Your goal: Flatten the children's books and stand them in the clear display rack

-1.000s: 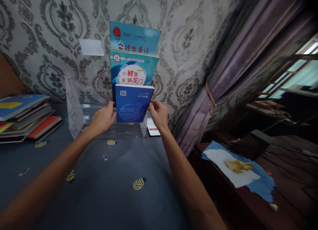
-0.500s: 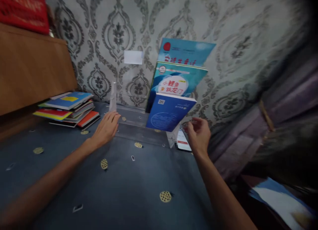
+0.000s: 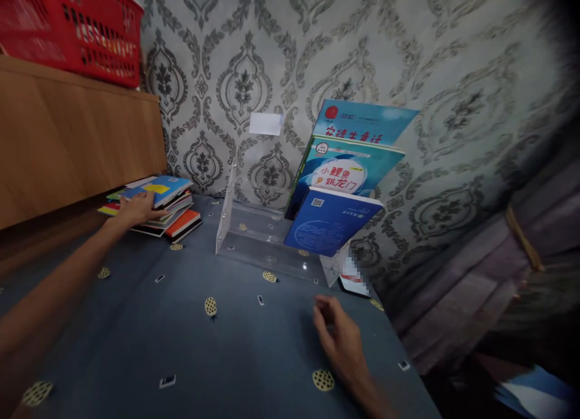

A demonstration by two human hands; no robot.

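Observation:
My left hand (image 3: pixel 136 209) rests at the stack of books (image 3: pixel 174 211) on the left. Its fingers lie over the near edge of the blue top book (image 3: pixel 170 188), with the thumb apart along the stack's side. Over the tablecloth at front right, my right hand (image 3: pixel 339 337) is loosely curled, a gap between thumb and fingers, nothing in it. A clear plastic book rack (image 3: pixel 224 217) stands against the wall. Three books lean in tiers at its right side: a dark blue one (image 3: pixel 333 223) in front, a teal one (image 3: pixel 362 162), and a light blue one (image 3: pixel 376 120) at the back.
A phone (image 3: pixel 354 277) stands beside the rack's right end. At left is a wooden cabinet (image 3: pixel 81 147) with a red basket (image 3: pixel 90 35) on it. A curtain (image 3: pixel 484 286) hangs at right. The dark patterned tablecloth (image 3: pixel 244 358) covers the table.
My left hand has moved left from the rack's left end to the book stack. My right hand has dropped from beside the phone toward the front. The view has shifted up and left.

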